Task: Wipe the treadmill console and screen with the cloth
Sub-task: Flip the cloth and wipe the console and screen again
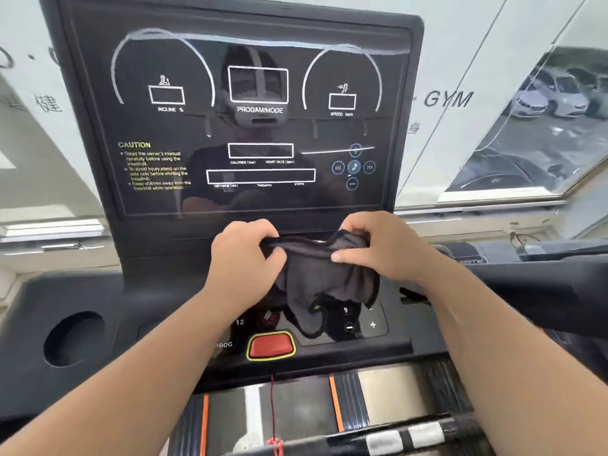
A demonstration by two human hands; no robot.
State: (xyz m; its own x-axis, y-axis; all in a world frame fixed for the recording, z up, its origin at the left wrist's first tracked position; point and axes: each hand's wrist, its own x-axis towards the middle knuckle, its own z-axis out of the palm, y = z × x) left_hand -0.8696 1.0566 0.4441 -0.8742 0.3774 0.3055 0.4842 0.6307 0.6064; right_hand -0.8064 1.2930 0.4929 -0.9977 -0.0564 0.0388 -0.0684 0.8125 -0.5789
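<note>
A dark grey cloth [316,278] hangs bunched between my two hands, just below the treadmill's black screen [260,126]. My left hand [243,255] grips the cloth's upper left edge. My right hand [371,245] pinches the upper right part. The lower folds of the cloth drape over the console's button panel [362,324], hiding some of its keys. The screen is dark, with white dial outlines and yellow caution text, and it reflects a person.
A red stop button [271,345] with a yellow rim sits below the cloth, a red cord [273,413] hanging under it. A round cup holder [74,339] lies at the left. A black handrail [543,281] runs at the right. Windows lie behind the console.
</note>
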